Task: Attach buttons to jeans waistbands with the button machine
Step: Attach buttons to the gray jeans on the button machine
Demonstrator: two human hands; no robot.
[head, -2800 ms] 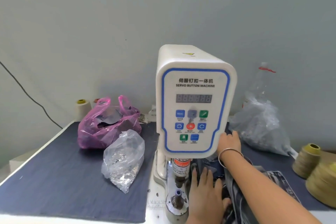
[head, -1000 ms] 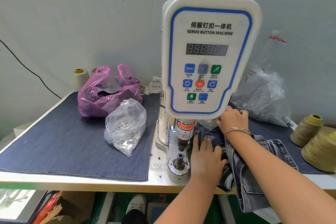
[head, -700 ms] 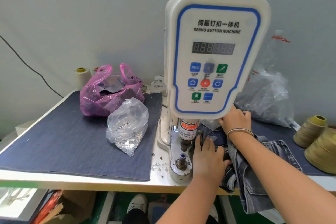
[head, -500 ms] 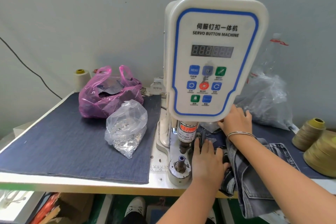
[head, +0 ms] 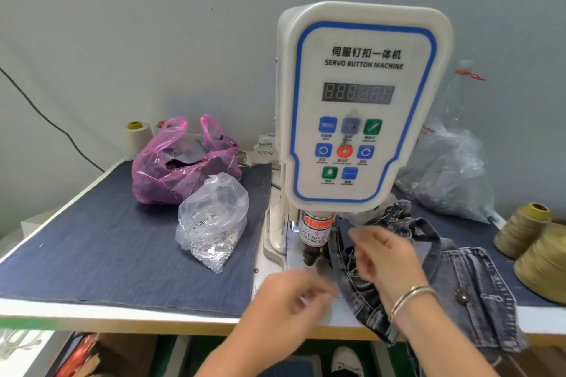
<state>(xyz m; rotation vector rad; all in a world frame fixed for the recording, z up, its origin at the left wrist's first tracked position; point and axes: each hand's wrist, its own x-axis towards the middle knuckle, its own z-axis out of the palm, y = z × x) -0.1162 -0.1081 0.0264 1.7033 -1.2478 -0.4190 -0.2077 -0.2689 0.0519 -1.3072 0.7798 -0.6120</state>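
The jeans (head: 465,278) are lying on the table (head: 122,314), just to the right of the servo button machine (head: 358,107). Part of them is hanging over the front edge. The waistband (head: 346,257) is sitting right beside the machine's metal punch (head: 311,251). A silver button (head: 462,295) is showing on the denim further right.

The right hand (head: 382,257) is hovering over the waistband. It is blurry, so I cannot tell if its fingers are pinching the cloth or just spread above it. The left hand (head: 288,300) is in front of the machine's base with fingers loosely bent. It is blurry too, and I cannot tell if it is holding something small.

The jeans look soft and floppy, but thick and a bit heavy. The hanging part may be tugging them off the table. The waistband is the stiffest bit, so the best place to hold is likely the band's edge, with fingers well away from the punch.

A clear bag of buttons (head: 213,223) is waiting on the left.
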